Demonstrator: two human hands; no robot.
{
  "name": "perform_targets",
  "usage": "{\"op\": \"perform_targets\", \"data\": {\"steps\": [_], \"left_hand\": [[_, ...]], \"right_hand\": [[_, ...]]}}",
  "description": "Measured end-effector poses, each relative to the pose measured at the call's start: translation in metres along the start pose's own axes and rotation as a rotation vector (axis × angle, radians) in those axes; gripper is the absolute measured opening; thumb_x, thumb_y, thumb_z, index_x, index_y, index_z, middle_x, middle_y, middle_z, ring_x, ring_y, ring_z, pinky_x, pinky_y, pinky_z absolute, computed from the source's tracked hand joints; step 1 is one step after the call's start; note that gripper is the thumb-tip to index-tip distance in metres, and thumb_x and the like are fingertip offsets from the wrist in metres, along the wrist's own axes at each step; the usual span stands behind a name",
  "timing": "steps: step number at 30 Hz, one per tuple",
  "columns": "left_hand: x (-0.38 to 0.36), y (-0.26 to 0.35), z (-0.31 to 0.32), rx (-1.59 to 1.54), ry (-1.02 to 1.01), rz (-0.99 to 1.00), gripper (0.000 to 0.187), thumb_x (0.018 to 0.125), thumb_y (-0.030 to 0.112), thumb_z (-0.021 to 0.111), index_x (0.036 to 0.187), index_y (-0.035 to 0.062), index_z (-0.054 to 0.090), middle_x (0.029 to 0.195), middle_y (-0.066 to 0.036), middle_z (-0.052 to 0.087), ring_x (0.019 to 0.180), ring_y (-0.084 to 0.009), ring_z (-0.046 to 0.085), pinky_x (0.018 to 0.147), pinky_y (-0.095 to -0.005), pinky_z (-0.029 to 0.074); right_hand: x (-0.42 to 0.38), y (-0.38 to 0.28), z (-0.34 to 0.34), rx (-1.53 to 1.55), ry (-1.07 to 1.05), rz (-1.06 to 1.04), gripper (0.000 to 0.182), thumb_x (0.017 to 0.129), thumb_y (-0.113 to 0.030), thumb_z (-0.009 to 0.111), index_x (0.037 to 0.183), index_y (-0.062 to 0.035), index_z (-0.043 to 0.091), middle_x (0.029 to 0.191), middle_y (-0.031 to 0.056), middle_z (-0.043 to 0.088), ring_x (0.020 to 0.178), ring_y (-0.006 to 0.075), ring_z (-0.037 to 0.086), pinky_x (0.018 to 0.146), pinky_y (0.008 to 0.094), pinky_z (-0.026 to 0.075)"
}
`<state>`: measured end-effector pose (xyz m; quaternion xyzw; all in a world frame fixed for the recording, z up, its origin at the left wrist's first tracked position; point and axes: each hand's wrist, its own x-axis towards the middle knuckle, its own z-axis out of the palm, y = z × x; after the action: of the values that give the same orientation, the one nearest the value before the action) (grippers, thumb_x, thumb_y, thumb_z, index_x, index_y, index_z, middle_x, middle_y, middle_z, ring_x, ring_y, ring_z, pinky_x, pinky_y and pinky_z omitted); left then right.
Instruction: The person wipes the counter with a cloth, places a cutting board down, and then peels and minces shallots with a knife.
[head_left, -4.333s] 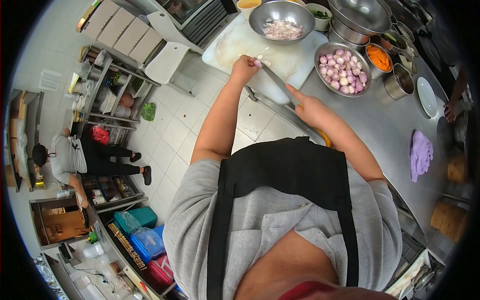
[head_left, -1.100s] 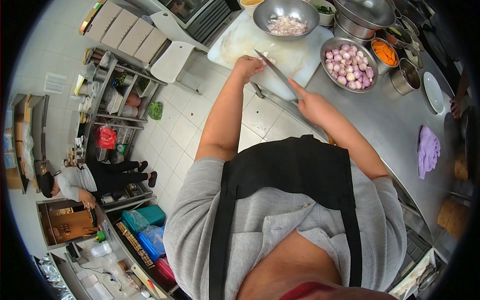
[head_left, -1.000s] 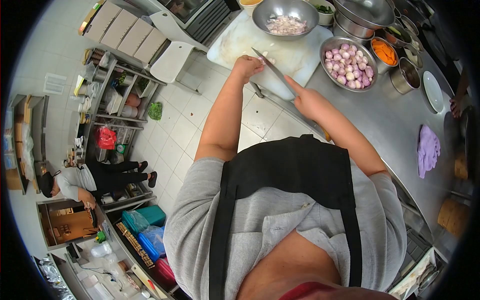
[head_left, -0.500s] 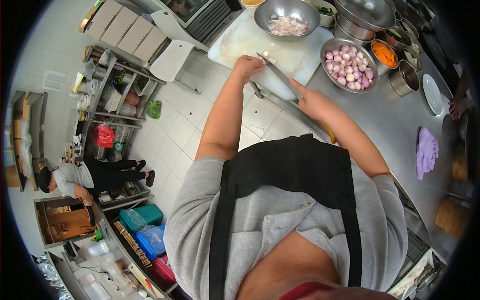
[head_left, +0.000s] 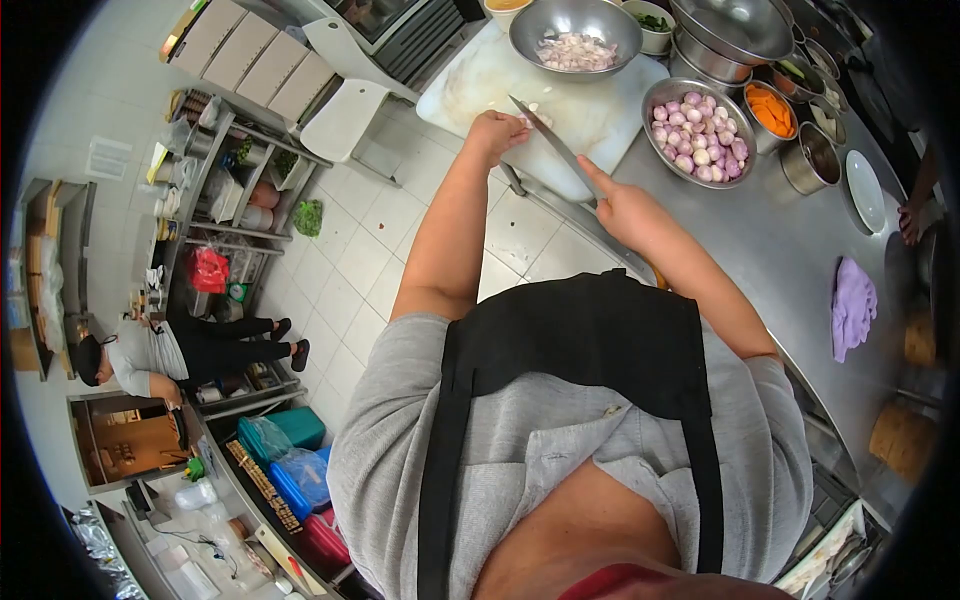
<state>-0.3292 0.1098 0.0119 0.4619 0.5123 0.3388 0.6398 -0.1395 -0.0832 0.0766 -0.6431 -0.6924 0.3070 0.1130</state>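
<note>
My right hand (head_left: 625, 208) is closed around the handle of a knife (head_left: 553, 143), its index finger stretched along the top of the blade. The blade slants over the front of a white cutting board (head_left: 470, 75), its tip beside my left hand (head_left: 495, 135). The fingers of that hand are pinched at the board's edge on a small pale piece of shallot (head_left: 526, 121), partly hidden by them. Behind, a steel bowl (head_left: 525, 45) holds chopped shallots (head_left: 578, 52). To the right, another steel bowl (head_left: 652, 100) is filled with peeled whole shallots (head_left: 700, 138).
Right of the bowls are a container of orange pieces (head_left: 770, 110), a steel pot (head_left: 810, 165), a white plate (head_left: 864, 190) and a purple cloth (head_left: 853, 305) on the steel counter (head_left: 760, 260). Another person (head_left: 150, 355) stands at the left. A person's hand (head_left: 910, 222) shows far right.
The knife tip has shifted slightly up and left, and the blade has turned a little. My left hand stays nearly in place.
</note>
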Motion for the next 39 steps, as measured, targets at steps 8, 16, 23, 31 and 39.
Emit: {"op": "perform_targets", "data": {"steps": [8,16,23,31,39], "left_hand": [[-0.003,0.002,0.002,-0.012,0.032,0.002,0.01,0.083,0.0,0.061,0.079,-0.005,0.053,0.088,-0.015,0.06,0.078,-0.0217,0.062,0.073,-0.0295,0.057],[0.004,-0.003,-0.002,-0.011,0.0,0.006,0.013,0.083,0.0,0.061,0.086,-0.0066,0.051,0.089,-0.016,0.059,0.079,-0.0224,0.062,0.074,-0.03,0.057],[-0.001,-0.001,-0.002,0.014,-0.005,0.001,0.016,0.083,0.002,0.062,0.091,-0.0077,0.053,0.095,-0.015,0.061,0.087,-0.022,0.062,0.082,-0.0302,0.055],[0.002,0.001,-0.002,0.054,-0.012,-0.039,0.017,0.081,0.0,0.063,0.091,-0.0087,0.052,0.099,-0.016,0.059,0.088,-0.0244,0.062,0.084,-0.0329,0.055],[0.002,0.0,0.0,0.02,0.005,-0.029,0.021,0.081,-0.001,0.064,0.095,-0.0096,0.051,0.099,-0.017,0.059,0.089,-0.024,0.062,0.084,-0.0318,0.055]], "right_hand": [[-0.001,0.001,0.002,-0.006,0.017,-0.03,0.069,0.084,-0.006,0.045,0.146,-0.0235,0.02,0.068,0.0212,0.058,0.06,0.0322,0.058,0.061,0.0427,0.046],[0.024,0.003,0.011,0.018,0.043,-0.038,0.071,0.082,-0.006,0.044,0.146,-0.0256,0.019,0.071,0.0236,0.058,0.062,0.0346,0.057,0.063,0.0435,0.045],[0.033,0.007,0.016,0.055,0.053,-0.072,0.073,0.082,-0.007,0.046,0.147,-0.0257,0.017,0.076,0.0236,0.059,0.065,0.0331,0.058,0.066,0.0418,0.046],[0.027,0.006,0.009,-0.001,-0.044,0.005,0.073,0.082,-0.006,0.045,0.147,-0.0264,0.017,0.081,0.0241,0.06,0.069,0.032,0.059,0.068,0.0407,0.047],[0.002,-0.003,-0.011,0.27,-0.198,0.194,0.071,0.083,-0.006,0.042,0.146,-0.0291,0.019,0.069,0.0212,0.058,0.061,0.0295,0.057,0.065,0.039,0.047]]}}
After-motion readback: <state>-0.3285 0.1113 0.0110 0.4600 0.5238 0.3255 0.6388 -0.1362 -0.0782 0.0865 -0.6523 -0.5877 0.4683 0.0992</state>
